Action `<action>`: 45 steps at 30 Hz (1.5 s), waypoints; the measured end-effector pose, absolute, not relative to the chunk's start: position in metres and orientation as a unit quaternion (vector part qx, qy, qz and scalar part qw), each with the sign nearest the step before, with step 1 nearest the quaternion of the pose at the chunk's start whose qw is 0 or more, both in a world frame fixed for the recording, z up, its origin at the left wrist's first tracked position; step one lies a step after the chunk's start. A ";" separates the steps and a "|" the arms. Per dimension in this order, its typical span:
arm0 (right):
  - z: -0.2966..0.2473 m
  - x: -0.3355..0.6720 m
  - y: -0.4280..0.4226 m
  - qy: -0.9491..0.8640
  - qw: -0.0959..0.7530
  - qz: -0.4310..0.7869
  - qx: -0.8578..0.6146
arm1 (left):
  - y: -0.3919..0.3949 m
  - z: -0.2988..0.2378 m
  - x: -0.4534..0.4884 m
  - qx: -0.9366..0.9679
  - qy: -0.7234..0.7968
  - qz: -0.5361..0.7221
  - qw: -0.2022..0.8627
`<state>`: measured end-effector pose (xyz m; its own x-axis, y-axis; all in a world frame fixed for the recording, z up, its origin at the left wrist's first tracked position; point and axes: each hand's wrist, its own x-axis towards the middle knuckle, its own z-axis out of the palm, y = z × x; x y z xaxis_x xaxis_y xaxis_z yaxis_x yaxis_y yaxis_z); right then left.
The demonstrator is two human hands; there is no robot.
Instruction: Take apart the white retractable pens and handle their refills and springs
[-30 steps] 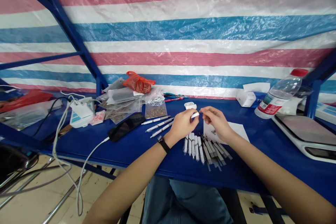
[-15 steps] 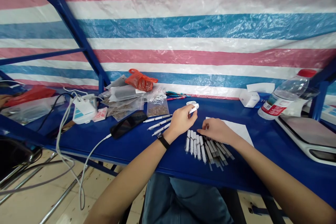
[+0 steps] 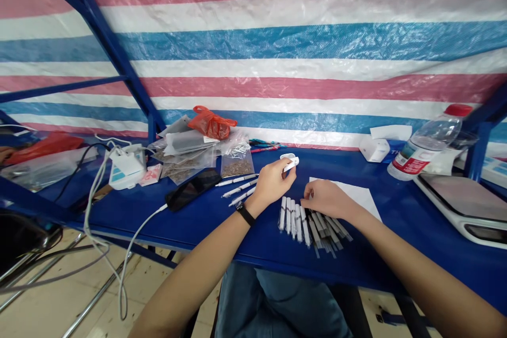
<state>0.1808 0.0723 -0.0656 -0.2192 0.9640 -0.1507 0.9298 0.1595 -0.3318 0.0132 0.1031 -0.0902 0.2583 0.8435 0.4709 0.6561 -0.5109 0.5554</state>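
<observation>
My left hand (image 3: 274,182), with a black band on its wrist, grips a small white case (image 3: 291,162) whose lid seems raised. Just right of it, my right hand (image 3: 325,196) is lowered with curled fingers over the upper ends of a bunch of narrow grey strips (image 3: 327,229). Its fingertips are partly hidden, so what they pinch cannot be made out. Beside the strips lies a row of several white sticks in clear sleeves (image 3: 293,217). Slim white pens (image 3: 237,188) lie left of my left hand. A white paper sheet (image 3: 360,198) is partly under my right hand.
A black phone (image 3: 193,189) with a white cable lies on the blue table (image 3: 253,243). Behind it are clear bags of brown bits (image 3: 236,163) and a red plastic bag (image 3: 212,122). On the right stand a bottle (image 3: 430,142), a tissue pack (image 3: 374,149) and a scale (image 3: 465,203).
My right hand's fingertips have shifted very slightly over the strips. My left hand still holds the white case in the same place; the view has moved a little.
</observation>
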 end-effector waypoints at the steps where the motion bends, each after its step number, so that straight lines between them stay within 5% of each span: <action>1: -0.066 0.181 0.072 -0.760 0.048 0.176 -0.624 | 0.103 -0.090 0.013 0.784 0.478 0.376 0.124; 34: -0.056 0.194 0.074 -0.751 0.082 0.217 -0.618 | 0.104 -0.095 0.016 0.791 0.464 0.383 0.111; 45: -0.043 0.223 0.076 -0.793 -0.049 0.346 -0.499 | 0.105 -0.095 0.015 0.793 0.455 0.388 0.115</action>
<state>0.2234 0.0759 -0.0429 -0.4973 0.7575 -0.4230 0.8256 0.2633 -0.4991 0.0154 0.1046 -0.0951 0.2851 0.8103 0.5119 0.6323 -0.5604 0.5350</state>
